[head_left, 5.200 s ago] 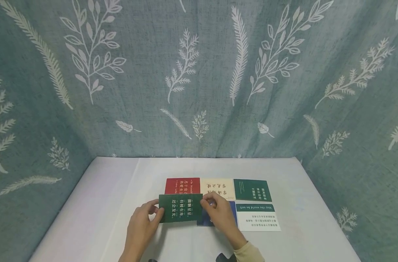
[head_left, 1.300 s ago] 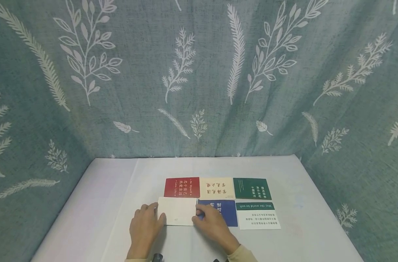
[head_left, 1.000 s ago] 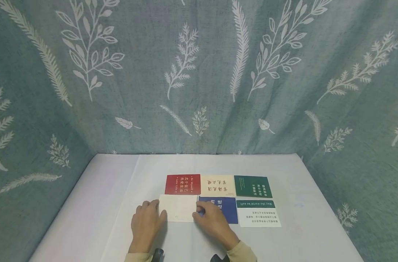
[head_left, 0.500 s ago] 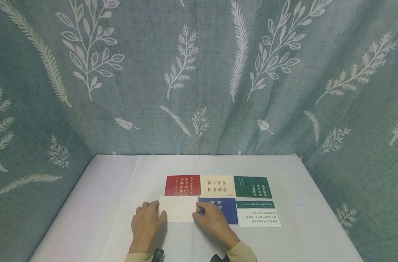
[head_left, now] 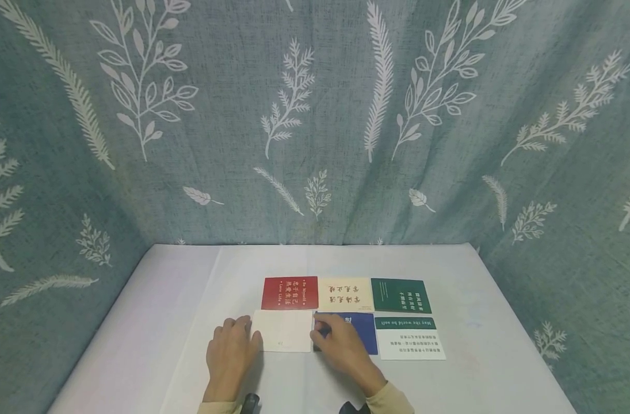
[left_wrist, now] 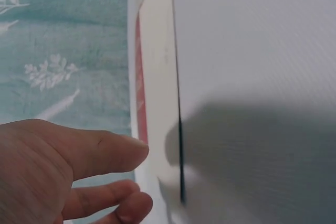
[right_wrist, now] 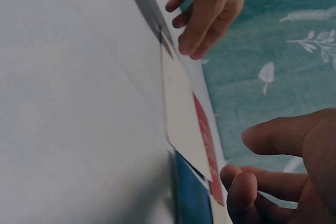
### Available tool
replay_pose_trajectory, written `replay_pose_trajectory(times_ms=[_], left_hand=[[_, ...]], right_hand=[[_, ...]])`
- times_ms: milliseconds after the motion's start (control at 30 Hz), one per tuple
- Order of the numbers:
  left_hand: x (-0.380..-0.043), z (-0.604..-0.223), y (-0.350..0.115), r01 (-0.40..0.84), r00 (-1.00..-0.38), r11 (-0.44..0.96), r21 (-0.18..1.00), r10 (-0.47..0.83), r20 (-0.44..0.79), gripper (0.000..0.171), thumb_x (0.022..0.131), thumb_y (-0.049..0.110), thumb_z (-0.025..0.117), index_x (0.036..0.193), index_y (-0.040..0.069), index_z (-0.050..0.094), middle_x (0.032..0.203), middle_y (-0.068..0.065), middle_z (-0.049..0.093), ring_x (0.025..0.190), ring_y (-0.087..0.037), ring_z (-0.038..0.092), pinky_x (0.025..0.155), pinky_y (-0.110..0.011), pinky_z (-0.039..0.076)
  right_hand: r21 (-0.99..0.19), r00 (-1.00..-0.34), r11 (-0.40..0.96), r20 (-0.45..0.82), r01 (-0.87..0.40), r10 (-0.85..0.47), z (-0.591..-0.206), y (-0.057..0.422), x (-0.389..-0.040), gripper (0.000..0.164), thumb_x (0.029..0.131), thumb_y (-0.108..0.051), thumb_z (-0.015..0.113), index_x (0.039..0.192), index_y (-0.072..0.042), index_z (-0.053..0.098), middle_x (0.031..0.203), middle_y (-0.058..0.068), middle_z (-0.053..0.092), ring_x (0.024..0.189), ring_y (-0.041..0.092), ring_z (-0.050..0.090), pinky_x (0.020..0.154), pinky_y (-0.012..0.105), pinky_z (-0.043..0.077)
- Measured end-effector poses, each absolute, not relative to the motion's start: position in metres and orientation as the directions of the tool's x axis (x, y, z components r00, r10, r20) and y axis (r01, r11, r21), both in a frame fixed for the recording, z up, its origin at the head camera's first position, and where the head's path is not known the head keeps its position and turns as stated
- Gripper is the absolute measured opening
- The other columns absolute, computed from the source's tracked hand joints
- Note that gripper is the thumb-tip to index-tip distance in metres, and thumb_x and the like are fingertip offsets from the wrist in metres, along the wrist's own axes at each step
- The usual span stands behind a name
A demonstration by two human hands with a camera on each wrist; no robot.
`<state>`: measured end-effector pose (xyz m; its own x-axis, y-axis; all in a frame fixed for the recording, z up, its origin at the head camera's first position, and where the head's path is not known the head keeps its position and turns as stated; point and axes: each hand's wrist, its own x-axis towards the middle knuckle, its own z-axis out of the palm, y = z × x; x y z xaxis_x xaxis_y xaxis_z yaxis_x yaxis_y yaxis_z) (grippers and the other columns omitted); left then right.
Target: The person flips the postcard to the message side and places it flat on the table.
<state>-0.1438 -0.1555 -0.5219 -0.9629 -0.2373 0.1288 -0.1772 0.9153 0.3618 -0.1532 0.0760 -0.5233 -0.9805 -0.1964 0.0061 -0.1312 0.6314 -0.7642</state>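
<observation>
A card lies with its plain cream side up (head_left: 283,332) at the left of the front row on the white table. My left hand (head_left: 229,353) is at its left edge, fingers loosely bent, thumb near the front corner. Just right of the card, my right hand (head_left: 346,348) hovers over a blue card (head_left: 365,336) and covers part of it. Thumb and fingers of the right hand (right_wrist: 289,166) are apart in the right wrist view, with nothing between them. The left hand (left_wrist: 89,166) likewise holds nothing in the left wrist view.
Behind, a red card (head_left: 270,294), a cream card with writing (head_left: 346,294) and a green card (head_left: 389,296) form a back row. A white card with a green band (head_left: 410,345) ends the front row. A leaf-patterned curtain (head_left: 340,201) surrounds the table (head_left: 190,287).
The green card held up in both hands earlier now lies flat, plain side up, left of the blue card. In the last half second my right hand has shifted right, off the card's edge.
</observation>
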Motion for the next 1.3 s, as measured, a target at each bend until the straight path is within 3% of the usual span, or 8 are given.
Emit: replay_pose_trajectory(times_ms=[267,700,1033,1300], left_hand=[[-0.142,-0.517,-0.15,-0.146,-0.956,0.918,0.37,-0.227,0.185,0.042,0.083,0.022,0.076,0.118,0.0,0.071,0.106,-0.022,0.067,0.09,-0.039,0.063,0.07,-0.052,0.053],[-0.145,-0.521,-0.12,-0.043,-0.944,0.933,0.357,-0.155,0.291,0.038,0.08,0.022,0.079,0.112,0.003,0.074,0.094,-0.013,0.07,0.08,-0.03,0.062,0.063,-0.044,0.053],[-0.139,-0.53,-0.08,0.063,-0.957,0.964,0.256,-0.014,0.29,0.039,0.078,0.028,0.083,0.109,0.006,0.076,0.096,-0.015,0.07,0.077,-0.029,0.062,0.061,-0.041,0.052],[-0.142,-0.53,-0.057,0.082,-0.969,0.937,0.339,-0.005,0.247,0.04,0.08,0.03,0.082,0.112,0.006,0.075,0.097,-0.01,0.069,0.081,-0.023,0.06,0.067,-0.038,0.05]], right_hand=[[-0.79,-0.983,0.595,0.055,-0.148,-0.173,-0.508,0.094,-0.145,0.045,0.094,-0.024,0.069,0.136,-0.012,0.062,0.106,-0.007,0.066,0.07,0.006,0.053,0.06,0.023,0.046],[-0.725,-0.989,0.673,0.129,-0.146,-0.075,-0.505,0.13,-0.144,0.045,0.093,-0.021,0.071,0.137,-0.012,0.062,0.106,-0.004,0.065,0.066,0.005,0.05,0.057,0.021,0.044],[-0.743,-0.998,0.669,0.043,0.003,0.052,-0.516,0.168,-0.135,0.049,0.091,-0.017,0.073,0.138,-0.01,0.061,0.11,0.001,0.068,0.066,0.008,0.052,0.055,0.022,0.044],[-0.736,-0.996,0.675,0.008,0.053,0.088,-0.519,0.184,-0.135,0.051,0.09,-0.018,0.074,0.138,-0.009,0.06,0.111,0.001,0.067,0.067,0.009,0.051,0.056,0.024,0.042]])
